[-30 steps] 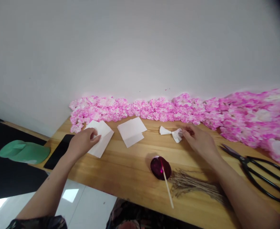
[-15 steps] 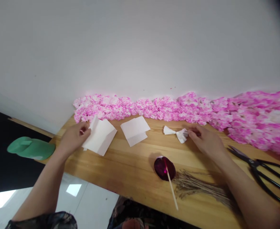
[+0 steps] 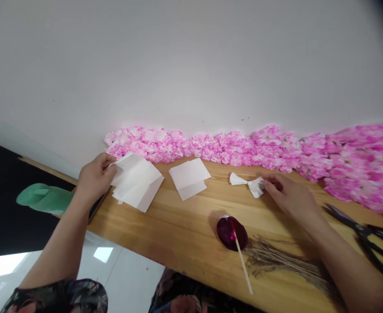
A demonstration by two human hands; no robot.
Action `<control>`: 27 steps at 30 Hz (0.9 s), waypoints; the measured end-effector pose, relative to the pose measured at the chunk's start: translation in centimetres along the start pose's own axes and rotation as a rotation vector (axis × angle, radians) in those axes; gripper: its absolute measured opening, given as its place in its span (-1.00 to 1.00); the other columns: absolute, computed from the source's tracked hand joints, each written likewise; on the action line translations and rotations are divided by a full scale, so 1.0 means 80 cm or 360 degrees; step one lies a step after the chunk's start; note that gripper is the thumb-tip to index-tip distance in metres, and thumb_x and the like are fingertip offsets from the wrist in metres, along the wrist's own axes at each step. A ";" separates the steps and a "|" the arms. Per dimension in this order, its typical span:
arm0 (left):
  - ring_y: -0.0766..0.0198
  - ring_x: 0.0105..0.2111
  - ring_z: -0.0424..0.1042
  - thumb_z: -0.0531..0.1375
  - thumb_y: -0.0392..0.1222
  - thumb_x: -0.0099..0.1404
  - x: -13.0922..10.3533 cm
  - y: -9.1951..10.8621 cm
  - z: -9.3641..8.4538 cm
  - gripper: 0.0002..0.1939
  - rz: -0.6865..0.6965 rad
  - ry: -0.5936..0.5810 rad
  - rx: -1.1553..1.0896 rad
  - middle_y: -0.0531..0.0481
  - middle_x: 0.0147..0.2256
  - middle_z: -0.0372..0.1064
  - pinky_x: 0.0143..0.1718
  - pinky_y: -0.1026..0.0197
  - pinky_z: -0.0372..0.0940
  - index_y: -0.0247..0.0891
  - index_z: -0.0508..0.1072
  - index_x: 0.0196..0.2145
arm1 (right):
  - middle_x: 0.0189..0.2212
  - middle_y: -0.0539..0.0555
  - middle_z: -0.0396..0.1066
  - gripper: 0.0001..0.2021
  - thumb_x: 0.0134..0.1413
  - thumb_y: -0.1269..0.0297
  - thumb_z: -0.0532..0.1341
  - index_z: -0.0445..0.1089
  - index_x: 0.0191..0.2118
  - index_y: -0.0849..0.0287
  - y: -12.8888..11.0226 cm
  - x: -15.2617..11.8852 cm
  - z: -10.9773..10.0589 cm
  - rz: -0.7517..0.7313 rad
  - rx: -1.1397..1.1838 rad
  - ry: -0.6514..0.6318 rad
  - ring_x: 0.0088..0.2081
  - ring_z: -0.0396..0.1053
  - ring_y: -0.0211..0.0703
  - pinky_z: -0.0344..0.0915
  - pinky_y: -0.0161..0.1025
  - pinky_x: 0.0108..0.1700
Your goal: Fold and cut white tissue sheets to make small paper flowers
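Note:
My left hand point(image 3: 97, 177) pinches the upper left corner of a white paper sheet and lifts it a little off the stack of white paper squares point(image 3: 147, 191). A second, smaller set of white squares point(image 3: 189, 177) lies just right of that stack. Between the thumb and fingers of my right hand point(image 3: 285, 191) is the right end of a white paper bow point(image 3: 255, 187), pinched at its middle and fanned at both ends. The bow is low over the wooden table point(image 3: 178, 226).
Pink artificial flowers point(image 3: 230, 148) run along the wall. Nearer me are a dark red dish point(image 3: 225, 234) with a wooden stick point(image 3: 244, 269) across it, a bundle of dry twigs point(image 3: 282, 258) and black scissors point(image 3: 361, 228). A green container point(image 3: 44, 198) is at far left.
My left hand has moved up and left, raising a sheet's corner from the stack. The view has shifted slightly; my right hand keeps its hold on the paper bow.

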State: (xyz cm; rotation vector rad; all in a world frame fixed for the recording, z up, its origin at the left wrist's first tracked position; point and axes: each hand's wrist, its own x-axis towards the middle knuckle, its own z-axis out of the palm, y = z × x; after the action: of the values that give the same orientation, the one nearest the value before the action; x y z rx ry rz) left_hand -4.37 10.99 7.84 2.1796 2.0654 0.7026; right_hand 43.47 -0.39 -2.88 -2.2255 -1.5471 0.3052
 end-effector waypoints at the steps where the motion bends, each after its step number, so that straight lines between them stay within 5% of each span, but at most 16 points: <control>1: 0.16 -0.27 0.46 0.06 -0.11 0.18 -0.001 0.002 0.000 -0.71 -0.0014 0.0016 0.0050 -0.02 -0.23 0.49 -0.23 0.17 0.29 -0.20 0.38 -0.15 | -0.21 0.11 0.56 -0.66 0.20 0.08 0.06 0.47 -0.08 0.09 0.000 0.000 0.001 -0.0019 -0.0005 0.0012 -0.25 0.48 0.04 0.26 -0.15 -0.30; 6: 0.04 -0.17 0.49 0.03 -0.10 0.27 -0.016 0.021 0.000 -0.66 -0.0014 -0.0018 0.0144 -0.07 -0.16 0.53 -0.19 0.10 0.29 -0.16 0.38 -0.04 | -0.22 0.16 0.56 -0.63 0.20 0.05 0.05 0.44 -0.07 0.14 -0.002 0.000 -0.011 -0.0032 -0.0008 -0.0013 -0.23 0.49 0.07 0.28 -0.13 -0.27; 11: 0.08 -0.20 0.50 0.07 0.11 0.29 -0.037 0.021 0.006 -0.56 0.0210 -0.0550 0.0141 -0.03 -0.11 0.53 -0.23 0.16 0.29 -0.10 0.41 0.03 | -0.18 0.15 0.55 -0.57 0.13 -0.03 0.08 0.41 0.00 0.09 0.002 0.001 -0.037 0.0092 0.0017 0.0341 -0.29 0.51 0.02 0.32 -0.13 -0.24; 17: 0.15 -0.30 0.47 0.02 0.21 0.32 -0.022 0.008 0.014 -0.54 0.0101 -0.0289 0.0145 -0.03 -0.16 0.53 -0.31 0.20 0.24 -0.12 0.48 -0.08 | -0.18 0.15 0.57 -0.56 0.07 -0.06 0.07 0.45 -0.07 0.08 0.001 0.000 -0.032 0.0073 0.0081 0.0315 -0.33 0.53 0.06 0.33 -0.09 -0.27; 22: 0.00 -0.15 0.44 0.01 0.17 0.31 0.011 -0.002 0.040 -0.50 0.0287 -0.0380 0.0459 -0.21 -0.16 0.50 -0.22 0.15 0.22 -0.26 0.48 -0.09 | -0.14 0.14 0.56 -0.57 0.13 -0.03 0.04 0.44 -0.04 0.07 -0.003 -0.003 -0.022 0.0063 0.0035 0.0285 -0.25 0.54 0.07 0.32 -0.11 -0.25; 27: 0.02 -0.11 0.43 -0.01 0.15 0.33 0.014 -0.011 0.061 -0.52 0.0242 -0.0449 0.0312 -0.15 -0.10 0.49 -0.17 0.14 0.21 -0.23 0.48 -0.09 | -0.17 0.13 0.56 -0.59 0.15 -0.02 0.04 0.47 -0.06 0.06 0.001 -0.002 -0.017 0.0045 -0.0056 0.0300 -0.26 0.53 0.06 0.29 -0.13 -0.30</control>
State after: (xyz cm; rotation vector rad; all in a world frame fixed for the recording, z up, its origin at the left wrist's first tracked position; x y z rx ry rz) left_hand -3.40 13.44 3.47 2.3936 1.9120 0.1893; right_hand 44.00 -0.84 -1.71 -2.2333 -1.4323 0.0743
